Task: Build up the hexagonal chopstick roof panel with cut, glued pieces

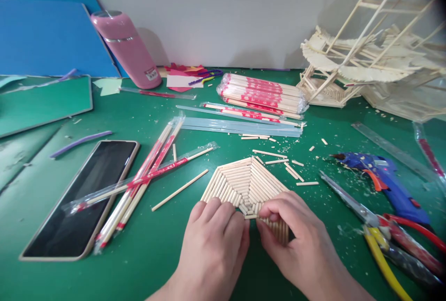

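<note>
Both hands are down on the green mat (pixel 146 254), working the near edge of the stick panel (pixel 244 182), a flat hexagon of short wooden sticks laid side by side in wedges. It lies flat on the mat at centre, just ahead of the wrists. The left hand (pixel 214 233) rests over the panel's near-left wedge, fingers curled and pressing down on it. The right hand (pixel 291 233) covers the near-right wedge, thumb and fingers pinched together around a short stick at the seam between the hands; the fingertips hide the contact, so it looks like a single stick, though I can't be sure.

This piece should be very light and stiff across each stick but weak along the joins, probably glued, so it could crack apart if flexed or lifted by one corner. Best taken by two opposite edges, or slid flat with a palm on top.

Around it: loose stick offcuts (pixel 272 153) just beyond the panel, wrapped chopsticks (pixel 149 175) to the left beside a phone (pixel 83 194), a full chopstick pack (pixel 261 92) further back, and a pink bottle (pixel 127 48) against the wall. On the right lie a blue glue gun (pixel 383 180), cutters (pixel 390 236) and a ruler (pixel 390 145), with a big stick model (pixel 369 55) in the far corner.
</note>
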